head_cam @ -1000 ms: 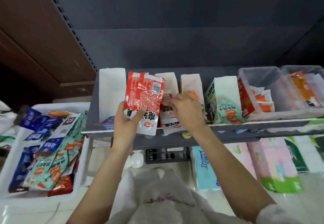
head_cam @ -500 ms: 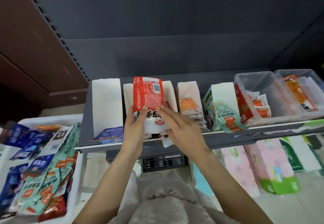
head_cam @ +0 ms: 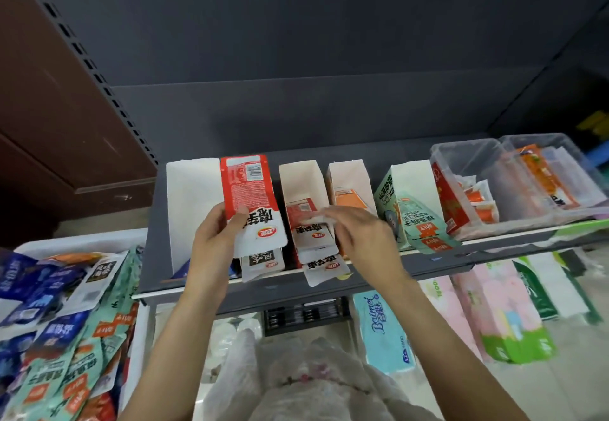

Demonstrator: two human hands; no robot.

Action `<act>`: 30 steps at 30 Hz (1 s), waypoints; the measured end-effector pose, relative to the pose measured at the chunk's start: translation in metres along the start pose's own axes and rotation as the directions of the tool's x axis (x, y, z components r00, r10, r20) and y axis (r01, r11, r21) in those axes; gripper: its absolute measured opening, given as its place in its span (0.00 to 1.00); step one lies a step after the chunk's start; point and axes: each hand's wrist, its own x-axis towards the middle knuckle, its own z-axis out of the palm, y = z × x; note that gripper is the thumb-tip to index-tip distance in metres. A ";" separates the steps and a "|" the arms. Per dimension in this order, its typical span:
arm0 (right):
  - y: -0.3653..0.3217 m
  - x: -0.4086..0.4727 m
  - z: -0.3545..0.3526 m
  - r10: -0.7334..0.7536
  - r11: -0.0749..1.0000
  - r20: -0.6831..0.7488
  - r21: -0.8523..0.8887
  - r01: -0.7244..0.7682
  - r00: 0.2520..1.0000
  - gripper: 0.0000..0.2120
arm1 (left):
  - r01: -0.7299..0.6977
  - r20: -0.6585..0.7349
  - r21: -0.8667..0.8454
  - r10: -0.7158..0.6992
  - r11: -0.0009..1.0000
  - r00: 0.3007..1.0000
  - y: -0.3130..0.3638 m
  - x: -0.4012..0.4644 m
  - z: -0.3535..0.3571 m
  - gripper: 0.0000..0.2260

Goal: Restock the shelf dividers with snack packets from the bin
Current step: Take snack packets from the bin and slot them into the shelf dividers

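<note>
One head view only. The left hand [head_cam: 216,239] holds a red-and-white snack packet [head_cam: 252,204] upright over its white divider [head_cam: 194,213] slot on the shelf [head_cam: 412,152]; the right hand [head_cam: 359,236], fingers straight, presses the neighbouring packets [head_cam: 311,226] (blurred). Best to slide the packet down straight, keeping the stack back. The bin [head_cam: 79,242] stays at left.

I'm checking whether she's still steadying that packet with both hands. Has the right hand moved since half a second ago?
Yes. The right hand has left the red packet and shifted right, to the next white divider.
</note>
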 end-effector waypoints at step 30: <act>0.010 0.011 0.042 0.072 0.951 0.283 -0.308 0.020 0.956 0.19 | -0.315 0.208 0.770 0.248 0.554 0.946 -0.042 0.060 0.041 0.24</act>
